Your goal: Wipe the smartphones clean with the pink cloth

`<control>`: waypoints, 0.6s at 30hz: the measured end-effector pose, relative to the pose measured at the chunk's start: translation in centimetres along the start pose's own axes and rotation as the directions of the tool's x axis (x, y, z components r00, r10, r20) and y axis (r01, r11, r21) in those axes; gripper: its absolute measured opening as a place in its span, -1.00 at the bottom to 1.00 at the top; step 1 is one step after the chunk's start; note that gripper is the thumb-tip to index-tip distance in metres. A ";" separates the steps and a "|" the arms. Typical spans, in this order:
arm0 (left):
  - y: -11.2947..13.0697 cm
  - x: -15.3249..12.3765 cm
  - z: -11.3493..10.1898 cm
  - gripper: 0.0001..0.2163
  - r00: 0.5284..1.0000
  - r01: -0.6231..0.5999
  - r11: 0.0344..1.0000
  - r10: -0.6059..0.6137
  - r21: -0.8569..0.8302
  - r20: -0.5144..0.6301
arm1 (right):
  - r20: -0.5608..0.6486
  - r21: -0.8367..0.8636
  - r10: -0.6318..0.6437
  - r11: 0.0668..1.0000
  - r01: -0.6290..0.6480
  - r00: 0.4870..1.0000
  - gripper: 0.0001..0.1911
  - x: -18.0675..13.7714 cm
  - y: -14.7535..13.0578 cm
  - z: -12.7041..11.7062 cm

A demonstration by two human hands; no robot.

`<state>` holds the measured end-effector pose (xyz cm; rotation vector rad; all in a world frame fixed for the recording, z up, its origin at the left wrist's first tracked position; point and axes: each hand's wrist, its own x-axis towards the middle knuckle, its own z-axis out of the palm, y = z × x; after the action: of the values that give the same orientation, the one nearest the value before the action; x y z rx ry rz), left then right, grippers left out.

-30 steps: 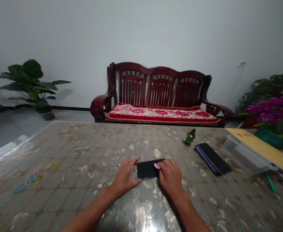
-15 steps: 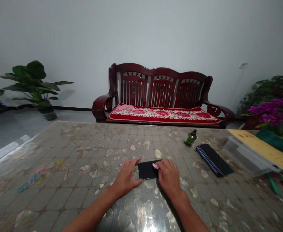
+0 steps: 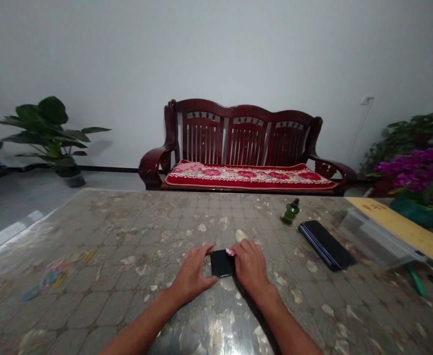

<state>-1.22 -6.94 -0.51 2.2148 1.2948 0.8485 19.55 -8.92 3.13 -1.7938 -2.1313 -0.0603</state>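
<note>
A black smartphone (image 3: 222, 265) lies flat on the table in front of me, its dark glossy face up. My left hand (image 3: 194, 268) grips its left end, thumb at the near edge and fingers at the far edge. Pinched in my right hand (image 3: 251, 264) is a small crumpled pink cloth (image 3: 230, 252), pressed on the phone's face near its far edge. That hand covers the phone's right part.
Right of my hands are a green bottle (image 3: 290, 212), a dark wallet-like case (image 3: 326, 245) and a clear plastic box (image 3: 379, 239) under a yellow sheet (image 3: 401, 227). Coloured bands (image 3: 55, 276) lie at left. A wooden bench (image 3: 244, 143) stands beyond the table (image 3: 135, 305).
My right hand has slid left across the phone with the pink cloth, hiding more of its face. My left hand stays at the phone's left end. The view shifted slightly.
</note>
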 end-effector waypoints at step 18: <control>0.3 0.1 -0.2 -0.32 1.000 0.006 1.000 -0.006 0.003 0.008 | 0.012 -0.005 -0.018 1.000 0.018 1.000 -0.77 0.8 -0.4 0.4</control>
<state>-1.13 -7.02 -0.17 2.2135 1.2996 0.8351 18.94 -8.15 3.06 -1.7819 -2.1577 -0.0598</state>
